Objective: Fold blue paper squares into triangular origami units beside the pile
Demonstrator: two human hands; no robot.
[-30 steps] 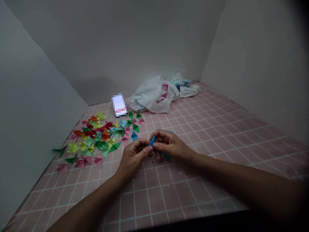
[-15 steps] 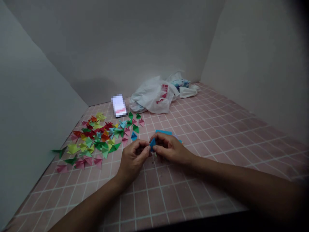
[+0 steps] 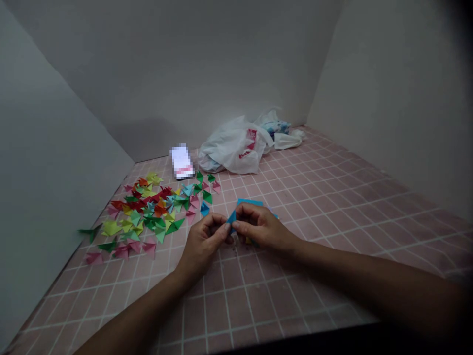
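Paper (image 3: 231, 217), blue and folded small, sits between the fingertips of both hands, its longer axis seemingly slanting up to the right (dim light and covering fingers leave that reading uncertain). Left hand (image 3: 203, 241) pinches its lower left side, thumb against forefinger; right hand (image 3: 263, 228) grips the opposite side likewise, no gap showing. Neither is plainly nearer. Blue sheet (image 3: 250, 201), partly hidden, lies just beyond the right hand; coloured folded pieces (image 3: 160, 210) spread leftward across the pink surface (image 3: 229, 296).

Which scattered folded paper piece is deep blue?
The pointed deep-blue paper piece just beyond the left hand; its scattered neighbours are other colours, including pale blue.
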